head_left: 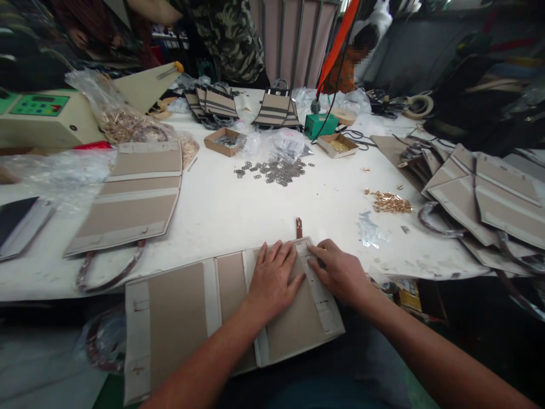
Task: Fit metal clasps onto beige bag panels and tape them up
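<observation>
A beige and white bag panel (174,318) lies across the table's front edge, its near part over the edge. My left hand (275,275) rests flat on the panel, fingers stretched out. At the panel's right white strip is my right hand (340,270), its fingers curled with thumb and index tips at the strip; anything between them is too small to make out. A brown strap end with metal on it (298,227) sticks out past the panel's far edge. One brown handle (104,341) hangs at the panel's left end.
Another panel (140,199) lies at left near a machine (51,116). Metal plates (279,171), gold pieces (389,201) and thin silver pieces (370,230) lie on the white table (221,216). Stacked panels (494,199) stand right. A person in camouflage (230,40) is across the table.
</observation>
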A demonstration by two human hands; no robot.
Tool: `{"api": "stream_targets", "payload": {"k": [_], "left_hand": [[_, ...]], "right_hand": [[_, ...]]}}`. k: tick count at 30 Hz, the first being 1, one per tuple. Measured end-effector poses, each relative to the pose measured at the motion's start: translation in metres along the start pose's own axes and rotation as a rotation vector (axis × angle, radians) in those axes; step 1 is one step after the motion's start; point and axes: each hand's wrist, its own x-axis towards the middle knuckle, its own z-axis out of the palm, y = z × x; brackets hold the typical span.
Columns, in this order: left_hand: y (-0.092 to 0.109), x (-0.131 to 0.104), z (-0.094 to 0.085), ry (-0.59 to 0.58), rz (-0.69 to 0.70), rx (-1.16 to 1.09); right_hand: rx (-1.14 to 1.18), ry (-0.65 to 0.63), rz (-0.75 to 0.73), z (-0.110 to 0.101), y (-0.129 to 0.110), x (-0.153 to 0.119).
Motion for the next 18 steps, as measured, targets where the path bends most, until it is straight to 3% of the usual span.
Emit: {"api": "stream_targets", "payload": {"k": [4, 12, 15, 18], "left_hand": [[0.001, 0.001, 0.000, 0.009, -0.023, -0.026], [-0.006, -0.005, -0.005, -0.016, -0.025, -0.073], [-0.015, -0.010, 0.010, 0.081, 0.021, -0.012], [-0.033, -0.007, 0.045, 0.289, 0.164, 0.156]], "right_hand": [[-0.098, -0.030, -0.025, 0.012, 0.001, 0.014], [0.010, -0.022, -0.052, 0.024, 0.010, 0.010], [0.113, 0.020, -0.054, 0.039, 0.016, 0.009], [0.221, 0.016, -0.068, 0.058, 0.027, 0.014]]}}
